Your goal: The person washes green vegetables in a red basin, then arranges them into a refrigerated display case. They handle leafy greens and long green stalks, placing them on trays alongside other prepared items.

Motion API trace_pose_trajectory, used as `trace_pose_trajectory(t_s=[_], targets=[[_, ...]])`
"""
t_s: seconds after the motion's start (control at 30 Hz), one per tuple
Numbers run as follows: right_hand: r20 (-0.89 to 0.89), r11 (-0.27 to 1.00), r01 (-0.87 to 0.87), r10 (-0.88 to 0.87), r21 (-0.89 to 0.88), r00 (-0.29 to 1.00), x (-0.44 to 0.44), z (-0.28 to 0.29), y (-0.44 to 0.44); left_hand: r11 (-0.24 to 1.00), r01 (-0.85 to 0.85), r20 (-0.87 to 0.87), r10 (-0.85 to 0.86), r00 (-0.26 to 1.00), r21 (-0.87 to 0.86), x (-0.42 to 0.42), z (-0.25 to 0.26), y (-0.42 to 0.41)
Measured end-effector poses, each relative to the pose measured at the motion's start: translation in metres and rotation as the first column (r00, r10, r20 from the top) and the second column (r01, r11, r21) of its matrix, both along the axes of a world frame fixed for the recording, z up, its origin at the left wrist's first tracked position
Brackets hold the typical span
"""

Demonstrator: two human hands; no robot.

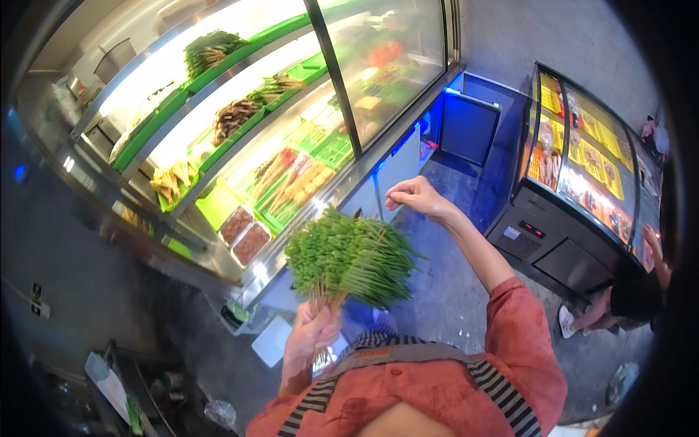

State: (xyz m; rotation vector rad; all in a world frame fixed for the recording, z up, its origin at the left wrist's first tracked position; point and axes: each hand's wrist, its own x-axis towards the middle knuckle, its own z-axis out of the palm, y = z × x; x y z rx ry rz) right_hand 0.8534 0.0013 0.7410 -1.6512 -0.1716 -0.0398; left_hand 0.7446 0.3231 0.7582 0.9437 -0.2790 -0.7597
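Note:
A thick bunch of skewered green vegetables [352,257] fans out in front of my chest, leafy ends up. My left hand [315,330] is wrapped around the thin wooden sticks at its base, and the stick ends poke out below the fist. Above and to the right of the greens, my right hand [413,196] is raised, its fingers curled together with nothing visible in them. It does not touch the bunch. Close ahead is the lit display cabinet [322,205], where green trays [333,147] hold skewered food. Two metal pans of dark reddish food [251,243] sit at its near corner.
A sliding glass door [390,71] covers the cabinet's right part. A low cabinet door [469,128] stands ajar beyond. At right is a glass-fronted refrigerator [579,218] with a person [633,300] beside it. A plastic bag [220,413] and a white lid-like panel [272,341] lie low at left.

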Motion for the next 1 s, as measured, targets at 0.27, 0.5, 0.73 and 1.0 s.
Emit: trace_pose_trajectory(t_s=[0.27,0.5,0.73,1.0], targets=[[0.607,0.094,0.624,0.38,-0.776,0.698,0.194,0.067,-0.001,0.982,-0.172,-0.057,0.177,0.983,0.081,0.114,-0.001,-0.029],[0.389,-0.359,0.69,0.623,-0.628,0.679,0.347,0.127,0.013,0.951,-0.279,-0.092,0.292,0.952,0.134,0.17,0.002,-0.061],[0.498,-0.104,0.888,0.796,-0.449,0.345,0.444,0.086,-0.038,0.899,-0.417,-0.111,0.432,0.895,0.135,0.198,0.004,-0.128],[0.446,0.047,0.763,0.834,-0.645,0.326,0.425,0.118,-0.072,0.84,-0.541,-0.074,0.543,0.836,0.046,0.223,0.007,-0.182]])
